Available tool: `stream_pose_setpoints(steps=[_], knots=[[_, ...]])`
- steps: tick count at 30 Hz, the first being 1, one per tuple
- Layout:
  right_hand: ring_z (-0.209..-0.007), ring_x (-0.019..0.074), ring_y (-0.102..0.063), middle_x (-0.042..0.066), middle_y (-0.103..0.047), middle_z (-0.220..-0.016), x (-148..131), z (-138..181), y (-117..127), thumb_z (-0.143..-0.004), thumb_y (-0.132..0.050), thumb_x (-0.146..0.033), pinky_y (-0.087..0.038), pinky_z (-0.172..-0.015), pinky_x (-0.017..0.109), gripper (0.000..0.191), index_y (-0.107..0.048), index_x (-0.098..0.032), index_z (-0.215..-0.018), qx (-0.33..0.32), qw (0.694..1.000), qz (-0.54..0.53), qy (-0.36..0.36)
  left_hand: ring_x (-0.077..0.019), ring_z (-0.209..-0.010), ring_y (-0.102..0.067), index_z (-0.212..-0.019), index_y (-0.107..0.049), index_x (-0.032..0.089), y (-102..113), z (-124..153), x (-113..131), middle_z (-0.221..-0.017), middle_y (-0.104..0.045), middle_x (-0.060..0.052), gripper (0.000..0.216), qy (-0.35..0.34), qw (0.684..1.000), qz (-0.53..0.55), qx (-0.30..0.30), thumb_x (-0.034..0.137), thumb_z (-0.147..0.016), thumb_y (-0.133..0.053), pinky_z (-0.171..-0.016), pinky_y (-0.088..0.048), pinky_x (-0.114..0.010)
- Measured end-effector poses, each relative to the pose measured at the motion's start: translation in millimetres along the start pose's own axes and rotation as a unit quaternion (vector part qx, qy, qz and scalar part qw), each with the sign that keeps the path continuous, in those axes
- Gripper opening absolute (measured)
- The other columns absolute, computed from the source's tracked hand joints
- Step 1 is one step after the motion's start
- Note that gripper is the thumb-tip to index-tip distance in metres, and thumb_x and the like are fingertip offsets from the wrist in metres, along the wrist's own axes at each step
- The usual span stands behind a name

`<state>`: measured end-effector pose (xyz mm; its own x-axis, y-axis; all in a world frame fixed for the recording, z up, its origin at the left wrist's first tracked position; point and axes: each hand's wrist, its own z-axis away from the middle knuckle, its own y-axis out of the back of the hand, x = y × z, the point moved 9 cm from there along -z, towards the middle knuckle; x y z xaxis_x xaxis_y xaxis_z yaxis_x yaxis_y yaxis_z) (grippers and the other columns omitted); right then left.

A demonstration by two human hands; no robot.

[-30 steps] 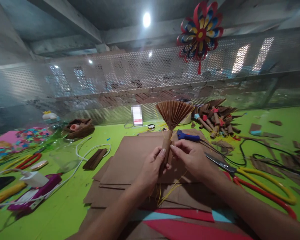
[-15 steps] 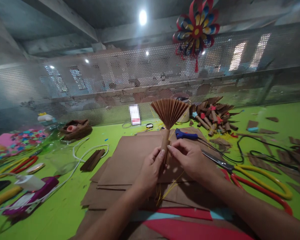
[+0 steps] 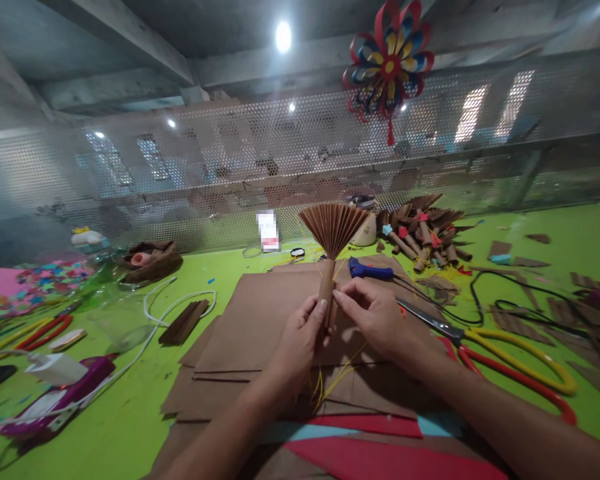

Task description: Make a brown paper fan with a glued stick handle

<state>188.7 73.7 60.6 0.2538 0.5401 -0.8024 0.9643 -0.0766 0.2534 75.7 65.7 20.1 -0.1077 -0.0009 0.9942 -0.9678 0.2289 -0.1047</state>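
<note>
A small brown paper broom [image 3: 334, 227], with a pleated fan head on a rolled tube handle, stands upright in front of me. My left hand [image 3: 305, 327] is wrapped round the lower handle, thumb in front. From the right, my right hand [image 3: 373, 310] pinches at the handle's side with thumb and forefinger; those fingertips touch the paper there. Yellow strings [image 3: 340, 383] trail below the hands. Beneath lies a stack of brown paper sheets [image 3: 250, 313]. A blue glue gun [image 3: 370, 269] rests just behind my right hand, and large scissors [image 3: 460, 333] lie beside my right forearm.
Several finished paper brooms [image 3: 425, 233] are piled at the back right, near a jar [image 3: 364, 227]. A black cable [image 3: 475, 300] loops across the right side. At left lie a purple power strip [image 3: 75, 393], a white cord [image 3: 150, 320] and folded brown paper [image 3: 184, 323]. Perforated metal mesh [image 3: 220, 173] stands behind.
The view has shifted slightly. Both hands keep the same hold on the paper broom, which has barely moved.
</note>
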Motion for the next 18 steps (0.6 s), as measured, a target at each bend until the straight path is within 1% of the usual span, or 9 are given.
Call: stream_pose_setpoints(steps=[3,6,8,10,11,13,15,17,18], knots=[[-0.05,0.0096,-0.045,-0.003,-0.05,-0.055,5.1,-3.1,0.6,-0.085,-0.051,-0.036,-0.037,-0.05,0.022,0.027,-0.056,-0.016,-0.067,-0.017,1.0,-0.003,-0.009,-0.0052,-0.048,-0.037,-0.085,-0.052,0.017,3.8,-2.2,-0.3,-0.06,-0.046,0.005,0.03,0.0,1.0,0.006,0.007,0.046,-0.079,-0.054,-0.044,-0.029,-0.015],[-0.049,0.0106,-0.047,-0.002,-0.052,-0.054,13.2,-12.7,12.8,-0.083,-0.051,-0.041,-0.039,-0.049,0.023,0.031,-0.055,-0.016,-0.064,0.006,0.999,-0.003,-0.034,-0.0052,-0.046,-0.038,-0.082,-0.051,0.017,11.1,-5.5,1.0,-0.058,-0.046,0.005,0.03,-0.011,1.0,-0.009,0.019,0.047,-0.079,-0.053,-0.043,-0.028,-0.015],[-0.044,0.0108,-0.047,-0.002,-0.052,-0.051,24.3,-23.7,22.2,-0.081,-0.051,-0.044,-0.038,-0.044,0.022,0.032,-0.056,-0.016,-0.066,0.009,0.998,0.006,-0.064,-0.0059,-0.046,-0.039,-0.08,-0.05,0.018,18.5,-8.4,0.7,-0.058,-0.047,0.005,0.031,-0.02,0.999,-0.029,0.034,0.048,-0.079,-0.053,-0.043,-0.029,-0.015],[-0.04,0.011,-0.046,-0.003,-0.05,-0.046,37.0,-37.4,26.8,-0.084,-0.045,-0.04,-0.038,-0.042,0.022,0.031,-0.06,-0.016,-0.073,-0.034,0.994,0.066,-0.08,-0.0065,-0.047,-0.041,-0.08,-0.05,0.018,26.2,-11.9,-1.1,-0.057,-0.047,0.005,0.032,-0.026,0.997,-0.053,0.049,0.05,-0.078,-0.053,-0.043,-0.03,-0.015],[-0.038,0.0115,-0.046,-0.003,-0.05,-0.044,44.9,-43.9,29.2,-0.086,-0.041,-0.036,-0.038,-0.042,0.022,0.031,-0.063,-0.015,-0.082,-0.063,0.987,0.117,-0.087,-0.0065,-0.046,-0.041,-0.08,-0.05,0.018,29.5,-13.8,-1.9,-0.057,-0.048,0.005,0.032,-0.028,0.996,-0.061,0.054,0.05,-0.078,-0.053,-0.043,-0.03,-0.015],[-0.039,0.0126,-0.05,-0.003,-0.054,-0.045,60.2,-55.1,37.5,-0.087,-0.038,-0.03,-0.041,-0.044,0.023,0.032,-0.064,-0.016,-0.1,-0.106,0.962,0.235,-0.09,-0.0063,-0.046,-0.041,-0.08,-0.05,0.017,35.2,-17.5,-2.3,-0.057,-0.048,0.005,0.031,-0.038,0.995,-0.069,0.061,0.048,-0.079,-0.052,-0.044,-0.031,-0.016],[-0.046,0.014,-0.056,0.001,-0.062,-0.054,71.3,-63.1,47.7,-0.086,-0.039,-0.022,-0.046,-0.05,0.025,0.035,-0.062,-0.014,-0.111,-0.118,0.951,0.273,-0.089,-0.0061,-0.046,-0.042,-0.078,-0.05,0.017,40.8,-20.5,0.0,-0.056,-0.047,0.005,0.029,-0.053,0.994,-0.061,0.072,0.045,-0.079,-0.052,-0.044,-0.031,-0.015],[-0.068,0.0166,-0.064,0.006,-0.071,-0.078,75.8,-65.6,52.2,-0.081,-0.044,-0.015,-0.05,-0.066,0.028,0.035,-0.062,-0.015,-0.111,-0.132,0.943,0.297,-0.073,-0.0056,-0.046,-0.041,-0.077,-0.049,0.017,47.2,-22.5,3.0,-0.056,-0.047,0.005,0.027,-0.064,0.993,-0.045,0.088,0.044,-0.079,-0.053,-0.044,-0.032,-0.015],[-0.08,0.0187,-0.064,0.008,-0.071,-0.091,76.1,-64.4,51.9,-0.078,-0.048,-0.013,-0.049,-0.075,0.031,0.035,-0.064,-0.016,-0.108,-0.142,0.938,0.309,-0.061,-0.0054,-0.045,-0.041,-0.076,-0.049,0.017,50.6,-23.0,4.0,-0.056,-0.046,0.006,0.027,-0.066,0.992,-0.036,0.098,0.043,-0.079,-0.054,-0.044,-0.032,-0.015]])
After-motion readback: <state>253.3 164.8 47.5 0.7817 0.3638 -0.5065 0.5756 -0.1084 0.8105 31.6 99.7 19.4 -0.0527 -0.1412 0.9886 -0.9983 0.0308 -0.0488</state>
